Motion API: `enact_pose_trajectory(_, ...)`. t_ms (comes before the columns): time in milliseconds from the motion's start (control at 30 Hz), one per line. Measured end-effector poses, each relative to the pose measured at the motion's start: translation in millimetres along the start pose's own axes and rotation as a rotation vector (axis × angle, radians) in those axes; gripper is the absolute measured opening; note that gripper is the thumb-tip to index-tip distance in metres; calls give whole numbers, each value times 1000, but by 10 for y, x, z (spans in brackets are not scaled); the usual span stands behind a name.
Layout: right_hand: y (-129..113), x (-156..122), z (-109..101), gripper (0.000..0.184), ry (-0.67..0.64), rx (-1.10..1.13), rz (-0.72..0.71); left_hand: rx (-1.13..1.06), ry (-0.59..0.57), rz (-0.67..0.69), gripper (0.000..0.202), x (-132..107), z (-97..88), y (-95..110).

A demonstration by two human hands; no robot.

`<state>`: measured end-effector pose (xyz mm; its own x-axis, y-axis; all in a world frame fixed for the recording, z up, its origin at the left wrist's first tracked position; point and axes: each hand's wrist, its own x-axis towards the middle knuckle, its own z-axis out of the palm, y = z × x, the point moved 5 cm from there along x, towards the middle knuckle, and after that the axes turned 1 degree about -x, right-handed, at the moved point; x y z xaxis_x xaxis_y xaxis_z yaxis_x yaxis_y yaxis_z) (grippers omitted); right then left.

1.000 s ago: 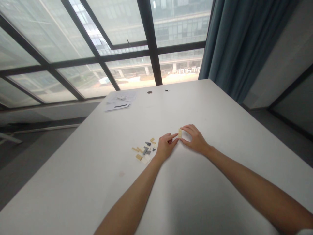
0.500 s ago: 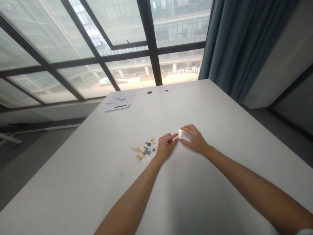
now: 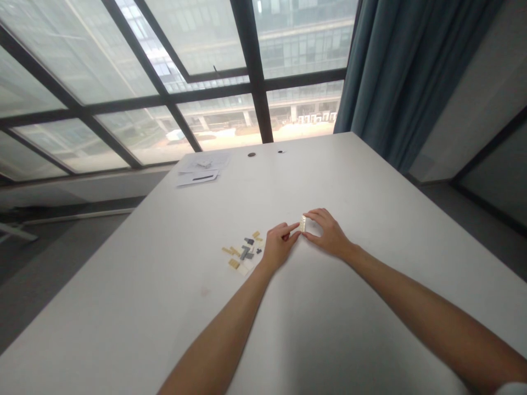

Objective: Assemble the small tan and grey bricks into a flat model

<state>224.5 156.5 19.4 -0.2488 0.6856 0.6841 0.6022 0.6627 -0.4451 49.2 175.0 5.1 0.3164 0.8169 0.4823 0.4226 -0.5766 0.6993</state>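
Note:
A small cream plate brick (image 3: 303,223) is pinched between the fingers of my right hand (image 3: 327,233), a little above the white table (image 3: 370,181). My left hand (image 3: 279,247) is curled, and its forefinger and thumb touch the same brick from the left. Just left of my left hand lies a small heap of tan and grey bricks (image 3: 244,253) on the table.
Some white papers (image 3: 201,170) lie at the table's far left corner. Two dark round holes (image 3: 251,154) sit near the far edge. Large windows stand behind the table and a blue curtain (image 3: 395,77) hangs at the right.
The brick has turned in my fingers from its tan face to a paler, studded side. Both hands stay where they were.

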Motion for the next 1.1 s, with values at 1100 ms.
enact_pose_trajectory(1100,84,-6,-6,35,69,46,-8,-66,14,-37,23,7,-26,17)
